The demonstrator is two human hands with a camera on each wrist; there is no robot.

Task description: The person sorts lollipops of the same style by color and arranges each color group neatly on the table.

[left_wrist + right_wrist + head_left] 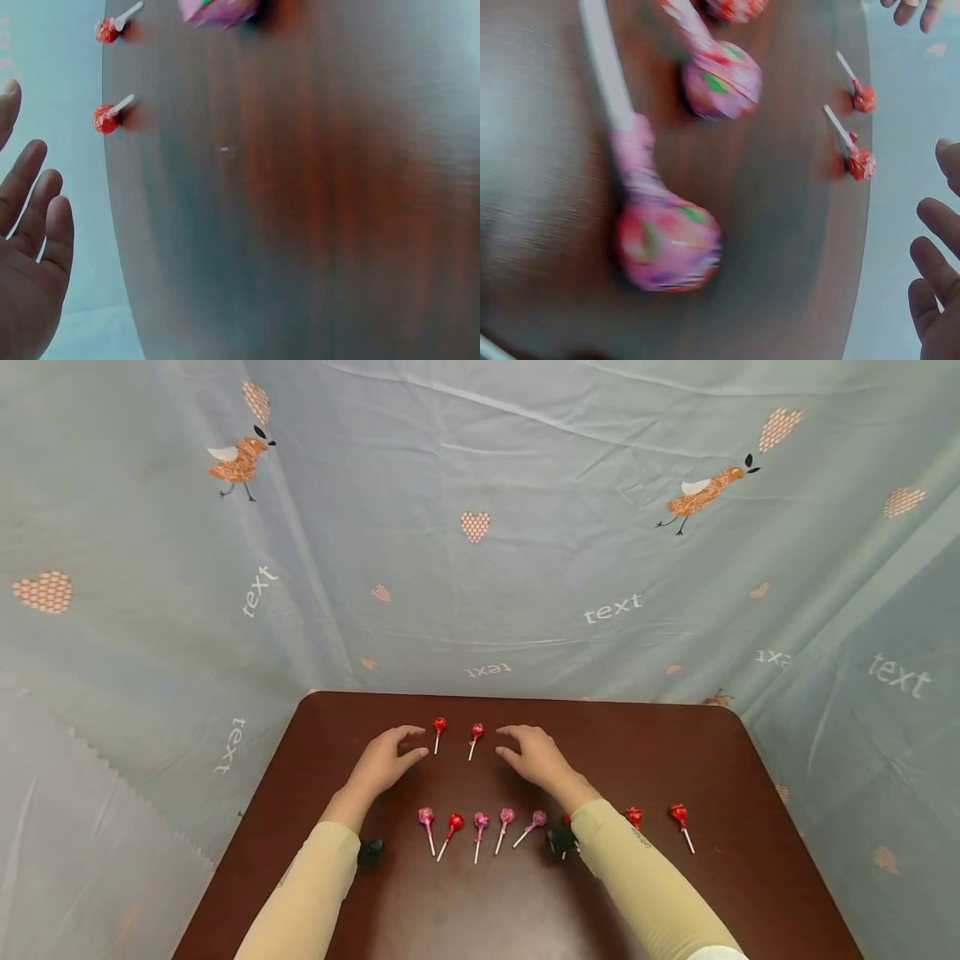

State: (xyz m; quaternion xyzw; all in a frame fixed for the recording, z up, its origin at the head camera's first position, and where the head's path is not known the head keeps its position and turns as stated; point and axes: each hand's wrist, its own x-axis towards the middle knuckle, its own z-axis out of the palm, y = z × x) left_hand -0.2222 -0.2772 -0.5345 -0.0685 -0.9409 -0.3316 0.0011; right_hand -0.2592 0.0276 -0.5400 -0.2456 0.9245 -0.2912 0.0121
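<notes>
Two red-wrapped lollipops lie near the far side of the table, the left lollipop (439,724) and the right lollipop (477,730), sticks toward me. My left hand (384,762) hovers just left of the pair, fingers and thumb loosely spread with nothing between them. On the other side, my right hand (537,758) mirrors it, its fingers pointing inward beside the right lollipop. In the left wrist view the left hand (34,255) shows parted fingers and a bare palm. The right hand (937,262) is likewise bare in the right wrist view.
Nearer me lies a row of several pink and red lollipops, among them a pink lollipop (426,816) at its left end and a red lollipop (678,812) at its right. My right forearm covers part of this row. A patterned curtain (480,585) hangs behind the brown table (480,918).
</notes>
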